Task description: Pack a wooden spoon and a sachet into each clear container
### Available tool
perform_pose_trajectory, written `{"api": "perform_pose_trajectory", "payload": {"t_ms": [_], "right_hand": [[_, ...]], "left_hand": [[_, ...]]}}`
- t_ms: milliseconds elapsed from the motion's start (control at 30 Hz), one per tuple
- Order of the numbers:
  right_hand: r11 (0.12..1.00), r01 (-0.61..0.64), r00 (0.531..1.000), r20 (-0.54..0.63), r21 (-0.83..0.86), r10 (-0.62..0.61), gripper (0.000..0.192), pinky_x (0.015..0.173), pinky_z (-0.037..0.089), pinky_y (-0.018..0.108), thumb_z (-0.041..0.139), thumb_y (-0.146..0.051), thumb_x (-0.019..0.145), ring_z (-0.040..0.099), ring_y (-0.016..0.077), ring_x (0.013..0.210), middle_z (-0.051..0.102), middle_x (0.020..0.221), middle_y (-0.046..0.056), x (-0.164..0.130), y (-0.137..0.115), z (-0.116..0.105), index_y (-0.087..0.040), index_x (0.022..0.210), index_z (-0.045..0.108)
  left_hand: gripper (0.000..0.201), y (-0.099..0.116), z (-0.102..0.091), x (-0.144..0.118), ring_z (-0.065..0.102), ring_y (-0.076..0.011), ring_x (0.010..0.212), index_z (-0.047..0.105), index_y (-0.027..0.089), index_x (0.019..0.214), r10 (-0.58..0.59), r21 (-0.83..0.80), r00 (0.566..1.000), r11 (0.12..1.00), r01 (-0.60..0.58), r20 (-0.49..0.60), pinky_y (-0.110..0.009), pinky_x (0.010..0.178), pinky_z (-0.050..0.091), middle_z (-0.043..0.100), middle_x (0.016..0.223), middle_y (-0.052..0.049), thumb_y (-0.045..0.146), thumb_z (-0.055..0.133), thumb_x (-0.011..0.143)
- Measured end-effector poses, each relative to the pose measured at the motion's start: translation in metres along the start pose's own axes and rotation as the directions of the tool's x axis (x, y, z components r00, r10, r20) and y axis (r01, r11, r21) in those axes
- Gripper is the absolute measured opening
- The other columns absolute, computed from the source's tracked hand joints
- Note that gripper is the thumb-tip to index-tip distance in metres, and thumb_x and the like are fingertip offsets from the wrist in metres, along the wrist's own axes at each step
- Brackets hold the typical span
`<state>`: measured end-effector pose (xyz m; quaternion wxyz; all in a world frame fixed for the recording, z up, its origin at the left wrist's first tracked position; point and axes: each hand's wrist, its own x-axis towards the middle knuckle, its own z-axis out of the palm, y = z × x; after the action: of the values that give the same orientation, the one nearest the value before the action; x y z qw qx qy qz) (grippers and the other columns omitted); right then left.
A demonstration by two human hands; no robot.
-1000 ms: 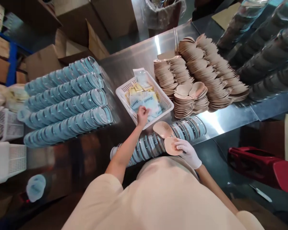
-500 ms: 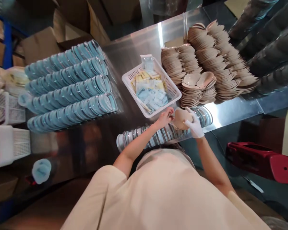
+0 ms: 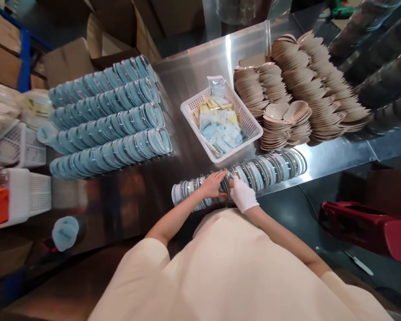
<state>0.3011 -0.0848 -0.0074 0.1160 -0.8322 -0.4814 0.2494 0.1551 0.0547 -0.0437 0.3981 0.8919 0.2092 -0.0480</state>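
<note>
Since the earlier frame both hands have come down from the tan shell piece they held up in front of the basket; that piece is no longer seen in either hand. The left hand [image 3: 214,185], bare, lies palm-down with fingers spread flat on the row of clear lidded containers [image 3: 250,176] at lower centre of the frame. The right hand [image 3: 242,195], in a white glove, is curled against the same row just beside it. Whether either hand grips a single container cannot be told.

The row lies on its side along the near edge of the steel desk [image 3: 337,154], nested end to end, just below the white basket [image 3: 250,133] of sachets [image 3: 217,129].

Handling judgement: the containers look to be thin, clear plastic, so light, fairly stiff at the rim, easily dented on the wall and slippery on polished steel. The row is likely to roll or telescope apart if pushed at one end. Best hold: rim edges, between thumb and fingers.

Stacks of tan shell pieces [image 3: 287,96] stand at upper right; blue-tinted lid rows [image 3: 110,118] at upper left.
</note>
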Motion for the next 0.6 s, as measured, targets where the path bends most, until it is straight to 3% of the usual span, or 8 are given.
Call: {"api": "perform_pose_trajectory", "payload": {"t_ms": [67, 133, 267, 333, 433, 500, 600], "right_hand": [[0.997, 0.047, 0.999, 0.017, -0.067, -0.046, 0.05, 0.084, 0.056, 0.045, 0.044, -0.016, 0.099, 0.068, 0.0354, 0.103, 0.07, 0.119, 0.028, 0.018, -0.019, 0.018, -0.009, 0.146, 0.057], [0.991, 0.117, 0.993, -0.009, -0.068, -0.118, 0.049, 0.098, 0.051, 0.052, 0.039, -0.012, 0.099, 0.061, 0.0381, 0.12, 0.064, 0.133, 0.031, 0.033, -0.019, 0.029, -0.007, 0.143, 0.059], [0.95, 0.311, 0.926, -0.216, -0.024, -0.309, 0.049, 0.119, 0.031, 0.06, 0.051, -0.027, 0.098, 0.039, 0.0371, 0.147, 0.048, 0.16, 0.022, 0.028, 0.026, 0.034, -0.016, 0.145, 0.056], [0.946, 0.324, 0.903, -0.291, -0.016, -0.315, 0.052, 0.119, 0.032, 0.059, 0.058, -0.032, 0.095, 0.04, 0.0371, 0.146, 0.048, 0.16, 0.021, 0.017, 0.046, 0.035, -0.016, 0.144, 0.057], [0.974, 0.227, 0.934, -0.277, -0.024, -0.225, 0.045, 0.114, 0.036, 0.056, 0.06, -0.029, 0.094, 0.049, 0.0364, 0.138, 0.056, 0.152, 0.021, 0.009, 0.049, 0.034, -0.015, 0.137, 0.062], [0.985, 0.172, 0.957, -0.233, -0.031, -0.175, 0.037, 0.112, 0.037, 0.055, 0.057, -0.025, 0.097, 0.054, 0.0351, 0.133, 0.062, 0.146, 0.02, 0.012, 0.04, 0.029, -0.016, 0.132, 0.065], [0.962, 0.271, 0.951, -0.162, 0.028, -0.263, 0.035, 0.113, 0.038, 0.057, 0.059, -0.027, 0.096, 0.056, 0.0351, 0.133, 0.063, 0.146, 0.018, 0.02, 0.039, 0.012, -0.018, 0.129, 0.068]], "left_hand": [[0.126, -0.002, 0.003, 0.001, 0.042, -0.0386, 0.154, 0.026, 0.017, 0.168, -0.01, -0.011, 1.0, 1.0, 0.01, -0.008, -0.053, 0.13, 0.031, 0.041, 0.168, -0.023, 0.044, 0.094, 0.065], [0.136, -0.002, 0.004, 0.004, 0.045, -0.0393, 0.152, 0.019, 0.016, 0.17, -0.033, -0.042, 0.999, 0.999, 0.032, -0.013, -0.053, 0.128, 0.033, 0.042, 0.167, -0.023, 0.043, 0.096, 0.061], [0.139, -0.004, 0.002, 0.005, 0.043, -0.0398, 0.154, 0.016, 0.019, 0.171, -0.073, -0.077, 0.997, 0.994, 0.072, -0.011, -0.054, 0.127, 0.034, 0.041, 0.168, -0.021, 0.046, 0.097, 0.06], [0.137, -0.005, 0.003, 0.004, 0.043, -0.0389, 0.154, 0.018, 0.022, 0.17, -0.068, -0.086, 0.998, 0.994, 0.067, -0.014, -0.053, 0.127, 0.034, 0.042, 0.169, -0.018, 0.047, 0.097, 0.061], [0.132, -0.004, 0.004, 0.0, 0.042, -0.0384, 0.155, 0.027, 0.025, 0.168, -0.057, -0.06, 0.998, 0.997, 0.057, -0.001, -0.052, 0.128, 0.033, 0.043, 0.169, -0.017, 0.05, 0.098, 0.06], [0.12, -0.002, 0.001, 0.0, 0.043, -0.0382, 0.154, 0.04, 0.025, 0.163, -0.026, -0.02, 0.999, 0.999, 0.026, 0.024, -0.051, 0.127, 0.035, 0.046, 0.167, -0.016, 0.051, 0.098, 0.061], [0.069, 0.003, -0.015, 0.022, 0.06, -0.032, 0.139, 0.063, 0.026, 0.142, -0.04, -0.001, 0.995, 0.999, 0.04, -0.095, -0.043, 0.116, 0.048, 0.065, 0.149, -0.012, 0.053, 0.085, 0.082]]}}
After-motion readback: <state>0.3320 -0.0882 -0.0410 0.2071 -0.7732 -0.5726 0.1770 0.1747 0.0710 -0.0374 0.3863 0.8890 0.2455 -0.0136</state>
